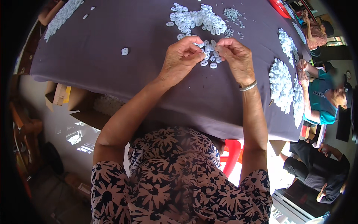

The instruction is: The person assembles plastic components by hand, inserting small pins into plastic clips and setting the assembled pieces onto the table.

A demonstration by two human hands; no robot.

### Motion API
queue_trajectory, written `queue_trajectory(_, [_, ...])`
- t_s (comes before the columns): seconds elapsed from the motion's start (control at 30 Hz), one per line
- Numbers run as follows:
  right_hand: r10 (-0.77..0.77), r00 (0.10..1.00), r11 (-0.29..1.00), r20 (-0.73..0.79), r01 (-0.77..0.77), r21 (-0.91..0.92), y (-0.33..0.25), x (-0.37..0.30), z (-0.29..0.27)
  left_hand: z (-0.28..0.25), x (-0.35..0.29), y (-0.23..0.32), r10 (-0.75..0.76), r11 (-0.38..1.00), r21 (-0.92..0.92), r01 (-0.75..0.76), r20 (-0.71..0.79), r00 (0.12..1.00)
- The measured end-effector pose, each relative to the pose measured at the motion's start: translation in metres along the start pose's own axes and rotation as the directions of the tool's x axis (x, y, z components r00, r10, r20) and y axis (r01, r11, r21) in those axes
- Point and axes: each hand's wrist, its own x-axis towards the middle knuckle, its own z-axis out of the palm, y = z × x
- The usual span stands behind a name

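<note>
My left hand [182, 59] is raised over the dark tablecloth [149, 26], its thumb and forefinger bent together at the edge of a small cluster of white oval plastic pieces [213, 65], each with two dark holes. What sits between those fingertips is too small to make out. Opposite it, my right hand [237, 59], with a silver bangle [248, 86] on the wrist, pinches at the other side of the cluster; its fingers hide whatever they hold. Just beyond both hands spreads a larger heap of the same white pieces [212, 21].
Small thin metal parts [232, 14] lie scattered right of the heap. One lone white piece [125, 51] rests to the left. More piles [280, 84] line the right edge, where a person in teal [324, 97] works. A cardboard box [89, 112] stands below the table's left side.
</note>
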Motion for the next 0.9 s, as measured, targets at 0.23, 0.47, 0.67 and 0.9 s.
queue_trajectory(0.23, [-0.084,0.995,0.992,0.052,0.079,0.097,0.009,0.007,0.025,-0.001,0.002,-0.006,0.010,1.000,0.006,-0.010,-0.028,1.000])
queue_trajectory(0.47, [-0.062,0.997,0.994,0.045,0.058,0.092,0.009,0.002,0.030,-0.003,0.001,-0.004,-0.017,0.999,0.040,0.019,-0.036,0.999])
queue_trajectory(0.67, [-0.073,0.997,0.992,0.038,0.068,0.109,0.011,0.002,0.030,-0.001,0.001,-0.002,-0.034,0.998,0.051,0.036,-0.043,0.999])
queue_trajectory(0.9, [-0.124,0.992,0.990,0.027,0.121,0.072,0.014,0.001,0.031,0.001,0.000,-0.003,-0.018,0.999,0.049,0.022,-0.078,0.997])
